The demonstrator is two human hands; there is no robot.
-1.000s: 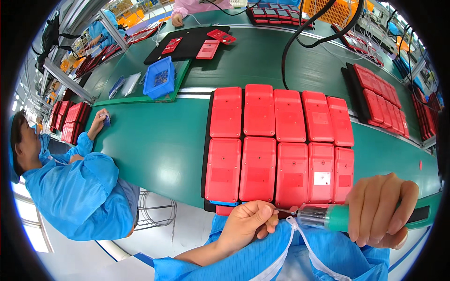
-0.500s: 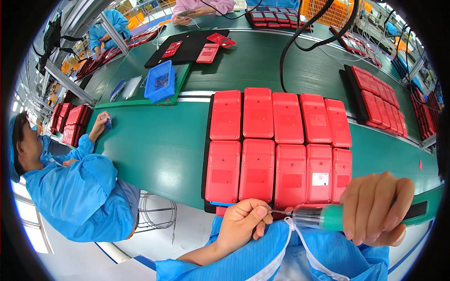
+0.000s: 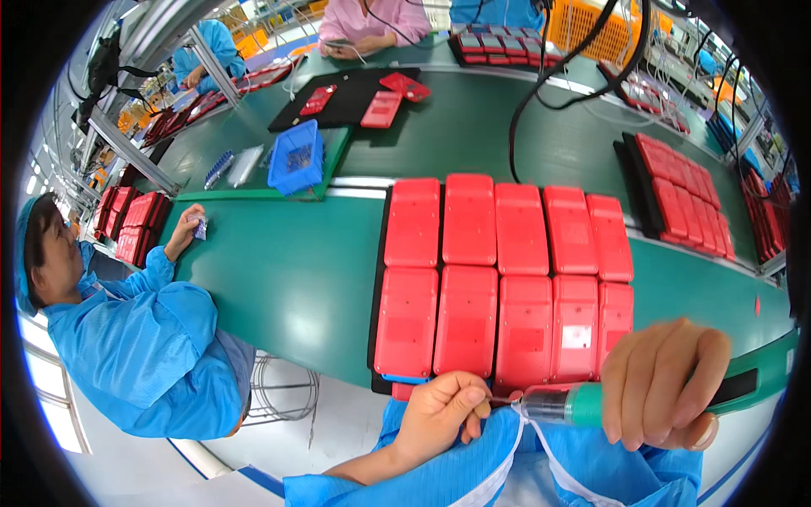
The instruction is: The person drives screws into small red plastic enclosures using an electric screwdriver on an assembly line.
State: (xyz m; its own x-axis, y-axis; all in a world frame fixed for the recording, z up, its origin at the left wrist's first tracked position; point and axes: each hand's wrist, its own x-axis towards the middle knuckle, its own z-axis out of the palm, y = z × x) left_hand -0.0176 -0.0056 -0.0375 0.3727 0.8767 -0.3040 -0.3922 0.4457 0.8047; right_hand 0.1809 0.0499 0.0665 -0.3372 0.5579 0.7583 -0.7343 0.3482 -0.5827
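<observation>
In my right hand [image 3: 663,384] is a green electric screwdriver [image 3: 583,404] with a clear nose, held level with its bit toward the left. My left hand [image 3: 441,410] is closed, thumb and forefinger pinched at the end of the thin bit. Whether a screw sits between those fingertips is too small to tell. Just beyond both hands, two rows of red plastic cases [image 3: 469,317] lie back side up on a black mat [image 3: 378,338]. Small holes show in their backs. A blue edge and another red piece peek out below the near row, partly hidden by my left hand.
At the left a co-worker in blue [image 3: 139,338] holds a small bag over the green table [image 3: 279,279]. A blue bin [image 3: 296,160] of small parts stands farther back. More red cases [image 3: 680,194] lie at right. Black cables [image 3: 517,127] hang down over the table.
The whole view has shifted a little, so the table and cases sit lower in the picture. The screwdriver and my right hand have come slightly left, while my left hand keeps its pinch.
</observation>
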